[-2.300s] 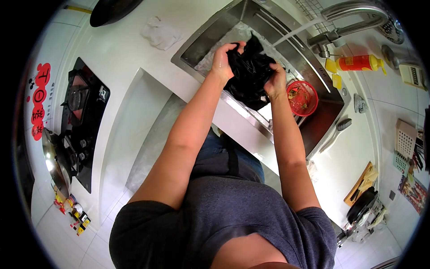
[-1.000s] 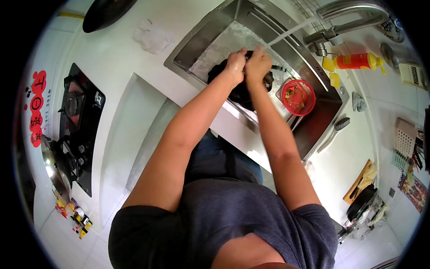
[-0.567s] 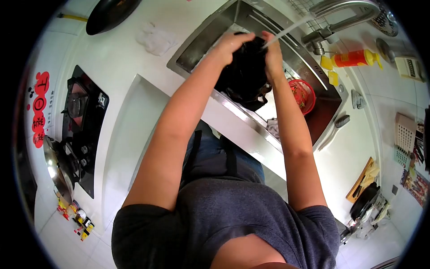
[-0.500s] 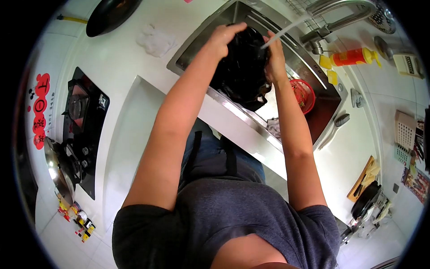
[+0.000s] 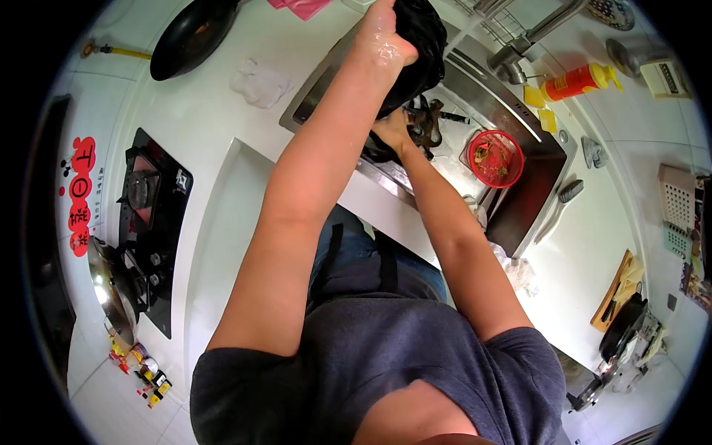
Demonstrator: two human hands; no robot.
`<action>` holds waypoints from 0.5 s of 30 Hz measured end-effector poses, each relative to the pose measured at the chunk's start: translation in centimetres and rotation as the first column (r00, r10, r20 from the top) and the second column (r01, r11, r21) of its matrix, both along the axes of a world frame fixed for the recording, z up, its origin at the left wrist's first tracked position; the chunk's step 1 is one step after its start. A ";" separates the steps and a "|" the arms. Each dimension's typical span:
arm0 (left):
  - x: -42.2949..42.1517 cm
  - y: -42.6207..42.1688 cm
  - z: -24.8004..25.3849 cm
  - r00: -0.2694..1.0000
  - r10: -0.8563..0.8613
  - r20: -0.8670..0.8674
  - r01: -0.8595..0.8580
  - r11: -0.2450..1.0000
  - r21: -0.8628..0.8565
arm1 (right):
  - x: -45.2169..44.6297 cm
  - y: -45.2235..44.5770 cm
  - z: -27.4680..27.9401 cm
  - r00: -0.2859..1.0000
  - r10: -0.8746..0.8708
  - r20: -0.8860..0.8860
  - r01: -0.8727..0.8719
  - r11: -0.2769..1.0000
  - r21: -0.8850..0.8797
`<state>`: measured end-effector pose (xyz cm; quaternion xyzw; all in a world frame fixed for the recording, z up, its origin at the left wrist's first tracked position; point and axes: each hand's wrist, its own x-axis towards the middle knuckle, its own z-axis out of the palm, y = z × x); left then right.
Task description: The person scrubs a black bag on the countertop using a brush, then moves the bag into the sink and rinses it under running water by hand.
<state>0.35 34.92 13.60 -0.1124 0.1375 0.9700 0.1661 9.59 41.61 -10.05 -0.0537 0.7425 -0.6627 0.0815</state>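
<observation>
A shiny black plastic bag is held up over the far left part of the steel sink. My left hand, wet with the thumb showing, grips its upper left side; the fingertips run out of view at the top. Below the bag's lower end is my right hand, closed around something there, its fingers mostly hidden. Crumpled dark, glossy material hangs or lies beside that hand; whether it belongs to the bag I cannot tell. Water runs from the faucet close to the bag's right side.
A red strainer basket with food scraps sits in the sink. Behind the sink stand a red-and-yellow bottle and yellow sponges. A brush lies at the right. Leftward are a white cloth, a black pan and a stove.
The bag has gone up and away from me with my left hand. My right hand has shifted left and nearer, from the bag's right side to its lower end.
</observation>
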 end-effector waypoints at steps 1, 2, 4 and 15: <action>-0.1 0.3 0.0 1.000 0.010 -0.002 -0.010 1.000 -0.008 | -0.4 -0.2 1.3 0.997 -0.076 -0.028 0.077 0.997 0.021; 0.4 -0.3 0.7 0.995 -0.017 -0.094 0.015 0.999 -0.029 | -0.4 0.1 1.8 0.992 -0.129 0.017 0.130 0.989 -0.067; 1.1 -1.9 2.8 0.997 0.032 -0.076 -0.040 0.993 -0.110 | -0.2 2.2 3.1 0.972 -0.176 0.156 0.174 0.984 0.025; 2.4 -10.8 -11.3 0.998 -0.047 0.043 0.064 0.786 -0.615 | 0.6 14.8 11.8 0.981 -0.082 0.173 0.071 0.995 0.070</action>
